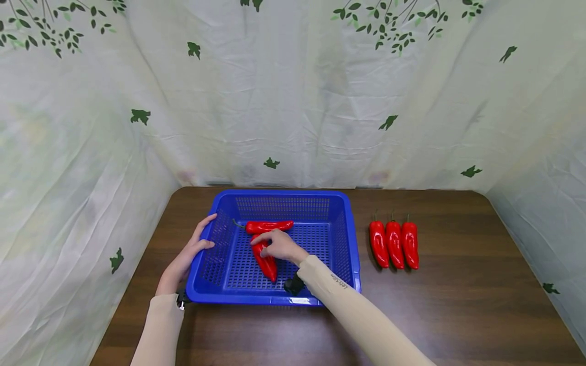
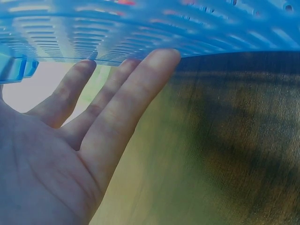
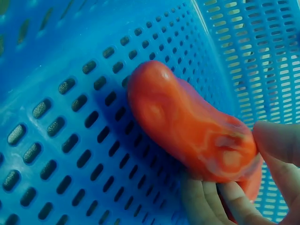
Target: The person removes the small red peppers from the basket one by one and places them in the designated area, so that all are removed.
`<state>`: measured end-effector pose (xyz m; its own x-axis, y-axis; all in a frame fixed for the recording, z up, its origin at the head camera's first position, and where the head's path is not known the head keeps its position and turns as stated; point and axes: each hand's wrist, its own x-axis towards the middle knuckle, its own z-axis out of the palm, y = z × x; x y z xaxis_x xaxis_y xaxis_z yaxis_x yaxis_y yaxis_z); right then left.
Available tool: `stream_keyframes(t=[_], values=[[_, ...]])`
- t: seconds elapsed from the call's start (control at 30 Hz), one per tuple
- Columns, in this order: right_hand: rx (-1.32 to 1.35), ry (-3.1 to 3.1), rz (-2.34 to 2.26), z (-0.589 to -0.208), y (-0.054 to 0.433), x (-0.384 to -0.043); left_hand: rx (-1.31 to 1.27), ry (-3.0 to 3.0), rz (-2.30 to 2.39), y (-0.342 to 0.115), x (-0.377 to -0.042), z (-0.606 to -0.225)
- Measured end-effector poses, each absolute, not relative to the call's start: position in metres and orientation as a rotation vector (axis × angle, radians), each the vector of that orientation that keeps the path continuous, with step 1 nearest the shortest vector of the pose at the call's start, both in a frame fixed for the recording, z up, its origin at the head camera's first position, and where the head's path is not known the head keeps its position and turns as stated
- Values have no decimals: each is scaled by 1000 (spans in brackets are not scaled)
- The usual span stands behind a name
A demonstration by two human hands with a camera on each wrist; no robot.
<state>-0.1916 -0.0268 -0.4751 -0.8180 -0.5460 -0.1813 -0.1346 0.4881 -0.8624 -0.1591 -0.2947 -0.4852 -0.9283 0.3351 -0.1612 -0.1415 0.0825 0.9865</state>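
Note:
My right hand (image 1: 279, 246) reaches into a blue plastic basket (image 1: 274, 298) and grips a red chili pepper (image 1: 266, 264) between thumb and fingers. In the right wrist view, this glossy pepper (image 3: 173, 119) lies close over the slotted basket floor, its rounded tip pointing away from the hand. Another red chili pepper (image 1: 270, 226) lies crosswise behind it in the basket, its green stem to the left. My left hand (image 1: 189, 254) holds the basket's left side, thumb and a finger over the rim. In the left wrist view, extended fingers (image 2: 119, 110) meet the outer slotted wall.
Three red chili peppers (image 1: 394, 245) lie side by side on the brown wooden table (image 1: 462, 300), right of the basket, stems pointing to the back. A pale curtain (image 1: 302, 101) with leaf prints hangs behind the table and along its sides.

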Motion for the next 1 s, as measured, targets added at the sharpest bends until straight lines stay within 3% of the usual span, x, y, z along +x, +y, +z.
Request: stream_keyframes(t=[0.2, 1.0], values=[[-436, 2208, -1394, -473, -27, -191, 177, 2029, 1893, -295, -159, -485], [-371, 2045, -1713, -449, 0, -196, 158, 2059, 1869, -294, -159, -484]])
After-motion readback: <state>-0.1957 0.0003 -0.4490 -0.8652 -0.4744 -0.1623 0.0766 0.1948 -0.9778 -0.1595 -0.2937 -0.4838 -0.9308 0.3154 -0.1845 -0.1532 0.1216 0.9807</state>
